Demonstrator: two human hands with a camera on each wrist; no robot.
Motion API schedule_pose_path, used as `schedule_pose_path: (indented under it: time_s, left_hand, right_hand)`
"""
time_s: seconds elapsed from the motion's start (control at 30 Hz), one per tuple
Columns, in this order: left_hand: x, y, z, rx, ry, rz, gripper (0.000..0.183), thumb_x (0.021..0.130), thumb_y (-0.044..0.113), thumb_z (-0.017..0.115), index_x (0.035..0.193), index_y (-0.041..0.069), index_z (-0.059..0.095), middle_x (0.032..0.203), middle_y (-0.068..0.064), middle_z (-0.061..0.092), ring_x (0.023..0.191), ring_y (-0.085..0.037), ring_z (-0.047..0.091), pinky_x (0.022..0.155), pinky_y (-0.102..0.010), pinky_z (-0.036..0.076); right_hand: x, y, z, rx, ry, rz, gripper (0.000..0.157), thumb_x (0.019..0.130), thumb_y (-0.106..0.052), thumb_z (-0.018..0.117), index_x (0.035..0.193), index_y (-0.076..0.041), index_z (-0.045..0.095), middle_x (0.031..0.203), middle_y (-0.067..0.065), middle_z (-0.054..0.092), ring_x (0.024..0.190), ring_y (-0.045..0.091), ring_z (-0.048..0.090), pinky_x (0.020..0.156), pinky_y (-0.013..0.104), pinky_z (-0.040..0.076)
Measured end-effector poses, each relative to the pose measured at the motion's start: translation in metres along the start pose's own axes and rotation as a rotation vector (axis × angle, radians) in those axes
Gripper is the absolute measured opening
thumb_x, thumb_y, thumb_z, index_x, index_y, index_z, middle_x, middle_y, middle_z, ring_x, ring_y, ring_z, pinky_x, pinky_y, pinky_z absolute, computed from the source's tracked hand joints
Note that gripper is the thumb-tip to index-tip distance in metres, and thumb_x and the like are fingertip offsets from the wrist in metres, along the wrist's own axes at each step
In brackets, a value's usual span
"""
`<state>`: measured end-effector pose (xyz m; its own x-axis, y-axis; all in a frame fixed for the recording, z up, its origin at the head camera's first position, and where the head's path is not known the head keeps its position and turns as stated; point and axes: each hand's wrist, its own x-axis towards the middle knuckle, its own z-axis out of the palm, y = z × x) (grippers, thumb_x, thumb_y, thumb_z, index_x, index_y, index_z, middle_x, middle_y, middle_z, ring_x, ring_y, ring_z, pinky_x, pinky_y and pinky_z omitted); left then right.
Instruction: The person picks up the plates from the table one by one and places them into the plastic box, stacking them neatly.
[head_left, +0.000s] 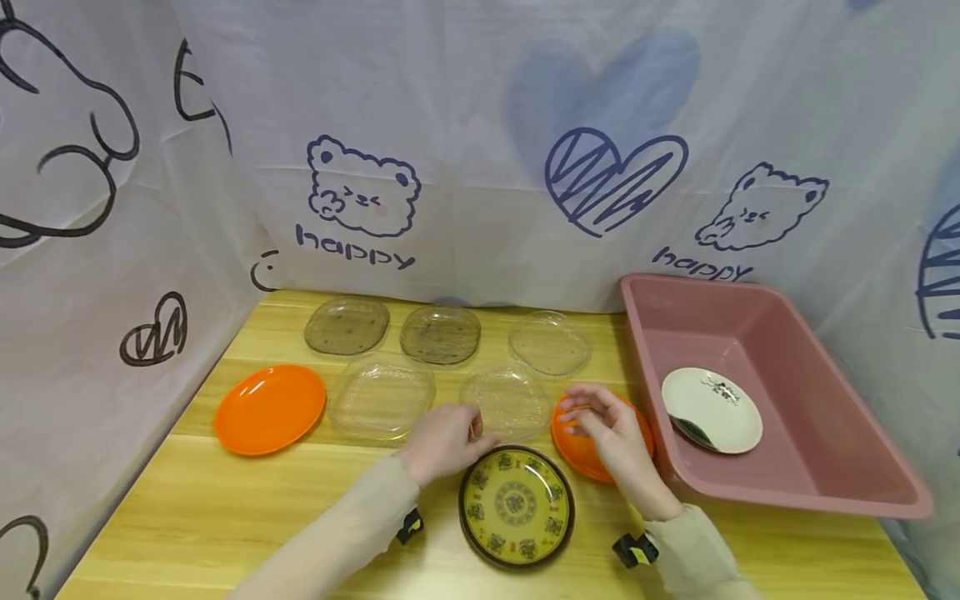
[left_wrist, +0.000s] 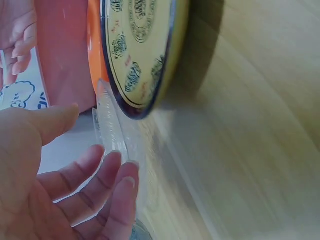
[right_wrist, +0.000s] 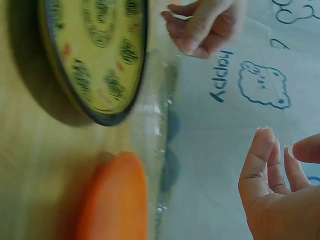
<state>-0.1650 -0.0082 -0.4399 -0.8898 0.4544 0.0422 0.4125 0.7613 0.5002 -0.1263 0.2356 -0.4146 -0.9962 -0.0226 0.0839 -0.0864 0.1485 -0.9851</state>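
Observation:
My left hand (head_left: 446, 442) hovers at the upper left of a yellow patterned plate (head_left: 517, 504) with a dark rim. Its fingers are loosely bent, and the left wrist view shows nothing between them. A clear plate (head_left: 510, 400) lies just beyond that hand. Over on the right, my right hand (head_left: 617, 437) is raised above an orange plate (head_left: 572, 446), covering part of it. The right wrist view shows its fingers (right_wrist: 257, 165) half bent with a gap to the thumb, holding nothing.
A pink tub (head_left: 806, 500) stands at the right with a white plate (head_left: 720, 412) inside. Another orange plate (head_left: 270, 408) lies at left. Clear plates (head_left: 382, 396) and greyish see-through plates (head_left: 347, 325) fill the back, before a printed cloth (head_left: 480, 167).

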Motion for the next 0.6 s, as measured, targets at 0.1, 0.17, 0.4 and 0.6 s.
schedule_pose_path:
  time_s: [0.1,0.17,0.4,0.6]
  left_hand:
    - [-0.002,-0.002,0.001,0.012,-0.034,-0.020,0.036,0.091,0.041,0.073,0.070,0.014,0.061,0.062,0.005,0.058,0.050,-0.008,0.046,0.047,-0.021,0.039]
    - [-0.004,-0.004,0.001,0.014,-0.067,-0.036,0.040,0.090,0.044,0.073,0.065,0.015,0.061,0.058,0.006,0.056,0.048,-0.007,0.045,0.046,-0.021,0.038]
    - [-0.004,-0.010,0.005,0.028,-0.149,-0.073,0.044,0.088,0.051,0.074,0.061,0.017,0.064,0.054,0.006,0.056,0.046,-0.008,0.045,0.044,-0.022,0.037]
    - [0.000,-0.010,0.010,0.010,-0.198,-0.109,0.051,0.084,0.054,0.076,0.053,0.020,0.054,0.049,0.010,0.044,0.044,-0.007,0.037,0.043,-0.022,0.031]
  right_hand:
    - [0.001,0.006,0.004,-0.007,0.007,0.029,0.028,0.097,0.007,0.050,0.124,0.006,0.058,0.102,0.011,0.068,0.089,0.013,0.069,0.079,0.028,0.061]
    - [0.003,0.010,0.007,-0.004,0.006,0.048,0.030,0.096,0.009,0.049,0.124,0.007,0.058,0.104,0.014,0.067,0.089,0.013,0.069,0.079,0.028,0.061]
    - [0.008,0.020,0.013,-0.005,-0.028,0.078,0.032,0.094,0.011,0.046,0.125,0.008,0.056,0.111,0.027,0.062,0.090,0.014,0.066,0.080,0.027,0.061]
    - [0.009,0.027,0.012,-0.038,-0.032,0.097,0.033,0.094,0.011,0.048,0.126,0.010,0.055,0.113,0.032,0.061,0.090,0.017,0.067,0.077,0.021,0.058]
